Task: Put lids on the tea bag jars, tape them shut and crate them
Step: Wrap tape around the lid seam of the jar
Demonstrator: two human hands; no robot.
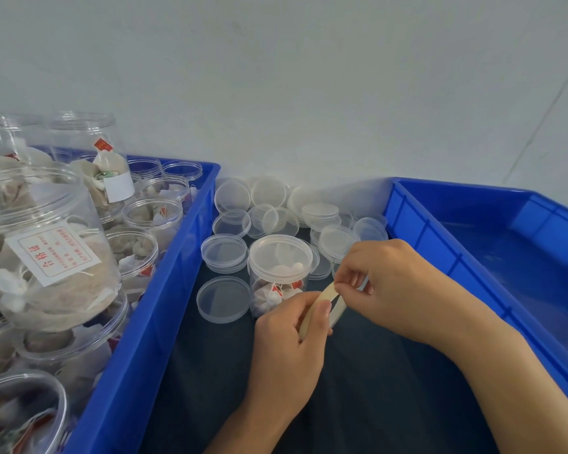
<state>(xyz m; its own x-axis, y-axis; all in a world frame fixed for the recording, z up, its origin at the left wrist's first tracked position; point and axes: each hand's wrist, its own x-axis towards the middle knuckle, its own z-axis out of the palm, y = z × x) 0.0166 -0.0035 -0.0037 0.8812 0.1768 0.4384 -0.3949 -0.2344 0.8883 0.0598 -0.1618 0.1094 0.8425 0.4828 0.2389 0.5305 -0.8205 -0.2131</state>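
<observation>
The left hand (289, 326) is gripping a tape roll (325, 303) while the right hand (391, 290) is pinching its loose end, both just in front of the lidded jar (277, 273) on the worktop (358, 388). The tape could be folding onto itself. Beyond are lying spare lids (276, 204), with open jars (151, 217) waiting in the left crate (164, 290); the right crate (473, 250) is standing beside.

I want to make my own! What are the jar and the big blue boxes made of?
The jar looks like clear, glossy plastic: the tea bags show through. The blue crates look like hard moulded plastic, smooth and a bit shiny, with ribbed walls.
</observation>
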